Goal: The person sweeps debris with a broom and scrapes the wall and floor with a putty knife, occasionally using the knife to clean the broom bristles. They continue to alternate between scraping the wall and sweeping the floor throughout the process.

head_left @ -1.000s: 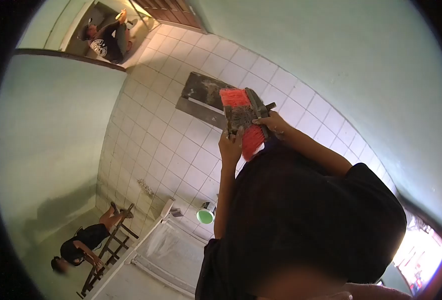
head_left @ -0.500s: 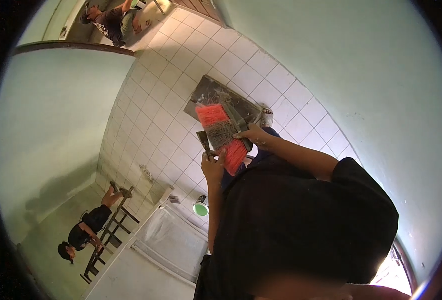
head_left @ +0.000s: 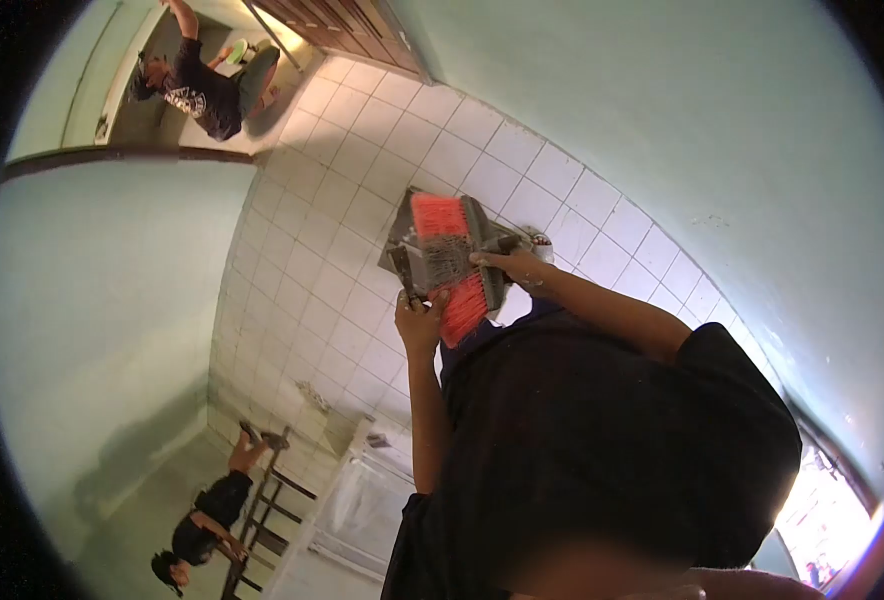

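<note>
My right hand (head_left: 517,267) grips the broom head (head_left: 477,240) by its dark back, thumb on top. Its bristles are red at both ends with a dirty grey band (head_left: 446,258) between. My left hand (head_left: 422,318) is closed round a putty knife (head_left: 402,272), its dark blade pointing up beside the grey band. The fingers of that hand also touch the lower red bristles (head_left: 462,312). Below the broom head, a dark flat panel (head_left: 399,228) lies on the floor, mostly covered from view.
White tiles (head_left: 312,240) cover the floor between pale green walls. One person (head_left: 207,85) sits at a doorway, a green-and-white container nearby. Another person (head_left: 212,520) is by a dark wooden ladder-like frame (head_left: 262,510). A white cabinet-like unit (head_left: 362,510) stands at lower left.
The view has shifted, and the white-and-green bucket is out of sight. The broom head stands more upright in the picture, still in my right hand. The person at the doorway has an arm raised.
</note>
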Action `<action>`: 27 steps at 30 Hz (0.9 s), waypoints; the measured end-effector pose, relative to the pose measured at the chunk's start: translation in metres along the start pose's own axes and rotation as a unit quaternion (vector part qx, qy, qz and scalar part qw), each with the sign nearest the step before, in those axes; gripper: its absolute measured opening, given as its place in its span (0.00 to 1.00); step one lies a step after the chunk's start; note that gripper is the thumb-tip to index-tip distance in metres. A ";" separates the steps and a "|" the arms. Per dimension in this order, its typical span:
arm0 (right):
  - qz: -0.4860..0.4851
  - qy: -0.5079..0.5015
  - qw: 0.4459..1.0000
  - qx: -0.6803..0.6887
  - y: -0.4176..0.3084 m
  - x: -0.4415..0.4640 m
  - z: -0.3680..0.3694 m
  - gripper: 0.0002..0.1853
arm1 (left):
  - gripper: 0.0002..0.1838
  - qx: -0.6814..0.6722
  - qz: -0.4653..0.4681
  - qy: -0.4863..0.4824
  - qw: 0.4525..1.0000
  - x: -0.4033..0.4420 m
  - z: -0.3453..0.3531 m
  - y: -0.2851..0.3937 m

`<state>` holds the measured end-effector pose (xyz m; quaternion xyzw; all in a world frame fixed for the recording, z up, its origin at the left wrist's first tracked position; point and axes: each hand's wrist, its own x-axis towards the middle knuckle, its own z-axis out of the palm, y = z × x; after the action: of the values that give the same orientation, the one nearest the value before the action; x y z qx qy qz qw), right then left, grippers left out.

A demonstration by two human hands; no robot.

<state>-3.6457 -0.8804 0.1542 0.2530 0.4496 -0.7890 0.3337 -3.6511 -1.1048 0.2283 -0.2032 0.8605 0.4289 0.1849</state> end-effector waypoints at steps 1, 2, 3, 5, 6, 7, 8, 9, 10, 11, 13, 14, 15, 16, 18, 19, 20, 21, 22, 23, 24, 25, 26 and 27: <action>0.047 0.013 0.998 0.043 -0.011 -0.003 0.012 0.36 | 0.20 0.047 0.037 -0.015 0.998 0.015 -0.009 0.000; 0.007 0.044 0.998 0.044 -0.014 0.000 0.025 0.32 | 0.21 0.094 0.076 -0.030 0.992 0.031 -0.018 -0.002; -0.002 0.053 0.997 0.050 -0.006 0.010 0.030 0.32 | 0.21 0.095 0.087 -0.039 0.991 0.049 -0.026 -0.010; -0.023 0.149 0.988 -0.019 0.007 0.032 0.048 0.33 | 0.24 0.064 0.125 -0.090 0.986 0.081 -0.045 -0.022; -0.014 0.148 0.989 0.020 -0.023 0.010 0.075 0.29 | 0.24 0.065 0.130 -0.100 0.984 0.092 -0.057 -0.019; -0.014 0.157 0.987 0.024 -0.021 0.013 0.089 0.29 | 0.25 0.058 0.135 -0.127 0.981 0.100 -0.067 -0.015; -0.032 0.164 0.984 0.069 -0.019 0.014 0.097 0.28 | 0.25 0.051 0.141 -0.150 0.977 0.104 -0.075 -0.010; -0.052 0.169 0.978 0.115 -0.022 0.016 0.103 0.27 | 0.25 0.050 0.145 -0.154 0.976 0.109 -0.081 -0.003; -0.055 0.158 0.975 0.145 -0.023 0.016 0.108 0.26 | 0.26 0.061 0.156 -0.163 0.972 0.114 -0.088 0.004; -0.058 0.162 0.974 0.149 -0.021 0.016 0.112 0.26 | 0.26 0.073 0.167 -0.171 0.968 0.120 -0.092 0.008; -0.072 0.192 0.967 0.154 -0.021 0.019 0.113 0.25 | 0.28 0.095 0.190 -0.186 0.959 0.141 -0.095 0.010; -0.081 0.222 0.955 0.177 -0.020 0.023 0.115 0.22 | 0.28 0.090 0.189 -0.223 0.952 0.149 -0.094 0.014; -0.085 0.226 0.954 0.178 -0.019 0.024 0.112 0.22 | 0.29 0.084 0.190 -0.257 0.944 0.157 -0.092 0.018; -0.113 0.225 0.951 0.178 -0.021 0.025 0.107 0.22 | 0.29 0.086 0.192 -0.260 0.942 0.167 -0.089 0.024; -0.142 0.223 0.948 0.178 -0.032 0.031 0.095 0.22 | 0.29 0.121 0.189 -0.254 0.941 0.184 -0.083 0.052; -0.126 0.257 0.943 0.171 -0.040 0.036 0.087 0.21 | 0.29 0.123 0.190 -0.252 0.941 0.193 -0.078 0.068; -0.111 0.290 0.937 0.160 -0.052 0.042 0.076 0.20 | 0.28 0.128 0.199 -0.236 0.943 0.203 -0.071 0.084; -0.116 0.285 0.939 0.156 -0.058 0.054 0.057 0.20 | 0.27 0.131 0.208 -0.216 0.945 0.216 -0.059 0.098; -0.118 0.285 0.944 0.121 -0.064 0.068 0.039 0.18 | 0.27 0.126 0.210 -0.206 0.947 0.229 -0.047 0.108; -0.120 0.284 0.948 0.083 -0.075 0.083 0.019 0.17 | 0.26 0.119 0.233 -0.167 0.951 0.249 -0.033 0.112; -0.148 0.274 0.948 0.068 -0.093 0.099 0.004 0.15 | 0.25 0.109 0.255 -0.126 0.953 0.267 -0.018 0.121; -0.147 0.250 0.957 0.032 -0.111 0.122 -0.019 0.15 | 0.25 0.096 0.256 -0.109 0.956 0.286 -0.005 0.130; -0.156 0.255 0.954 0.016 -0.123 0.155 -0.042 0.17 | 0.23 0.109 0.276 -0.073 0.952 0.303 0.005 0.138; -0.158 0.261 0.952 0.010 -0.150 0.176 -0.053 0.18 | 0.21 0.123 0.290 -0.039 0.948 0.313 0.019 0.149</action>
<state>-3.8680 -0.8301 0.0876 0.3789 0.5474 -0.7426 0.0733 -3.9903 -1.0679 0.1623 0.0965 0.9205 0.3627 0.1091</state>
